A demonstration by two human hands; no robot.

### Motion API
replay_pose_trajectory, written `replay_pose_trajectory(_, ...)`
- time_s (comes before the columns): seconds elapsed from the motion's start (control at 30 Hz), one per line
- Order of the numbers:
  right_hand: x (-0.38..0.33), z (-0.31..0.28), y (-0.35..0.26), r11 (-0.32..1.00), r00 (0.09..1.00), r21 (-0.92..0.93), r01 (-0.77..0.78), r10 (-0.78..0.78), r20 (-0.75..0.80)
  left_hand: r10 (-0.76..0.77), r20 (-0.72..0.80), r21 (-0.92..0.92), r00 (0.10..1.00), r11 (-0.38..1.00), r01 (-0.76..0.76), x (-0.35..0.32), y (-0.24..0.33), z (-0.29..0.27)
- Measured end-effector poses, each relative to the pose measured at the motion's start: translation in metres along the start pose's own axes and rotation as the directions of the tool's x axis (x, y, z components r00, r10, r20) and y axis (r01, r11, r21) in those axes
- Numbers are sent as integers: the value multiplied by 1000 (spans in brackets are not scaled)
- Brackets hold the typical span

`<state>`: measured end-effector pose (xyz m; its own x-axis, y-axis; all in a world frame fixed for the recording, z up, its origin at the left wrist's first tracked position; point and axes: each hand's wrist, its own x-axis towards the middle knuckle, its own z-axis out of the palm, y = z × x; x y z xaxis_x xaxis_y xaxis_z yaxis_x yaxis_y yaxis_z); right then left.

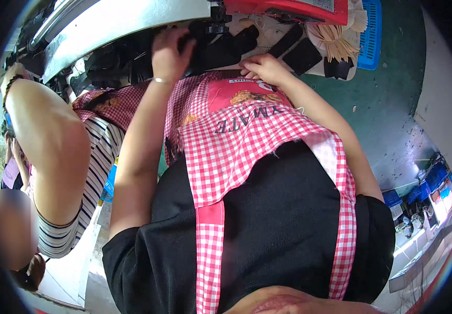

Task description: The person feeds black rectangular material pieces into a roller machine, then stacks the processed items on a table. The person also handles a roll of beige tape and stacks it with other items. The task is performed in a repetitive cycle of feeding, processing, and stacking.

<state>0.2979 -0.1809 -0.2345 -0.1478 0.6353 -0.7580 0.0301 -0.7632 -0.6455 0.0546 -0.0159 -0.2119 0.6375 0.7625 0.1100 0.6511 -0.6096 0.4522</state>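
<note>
My half-open left grip (175, 48) is by black pieces (231, 49). My right grip (262, 68) curls at the desk's (274, 32) near edge, contents hidden.

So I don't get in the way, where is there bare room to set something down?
The widest open patch is the speckled green floor, bordered by the blue plastic lattice basket and the bare right arm. The pale tabletop shows small gaps between flat black pieces and a red casing. Dark bundled material crowds the left hand.
</note>
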Motion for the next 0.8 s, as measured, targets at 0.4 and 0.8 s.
replay_pose_trajectory(0.4,-2,17,18,953,997,302,13,-34,63,4,366,188,931,979,-78,-30,43,29)
replay_pose_trajectory(0.8,-19,-4,16,968,996,233,89,-80,-50,97,333,-98,938,993,-68,-28,42,28)
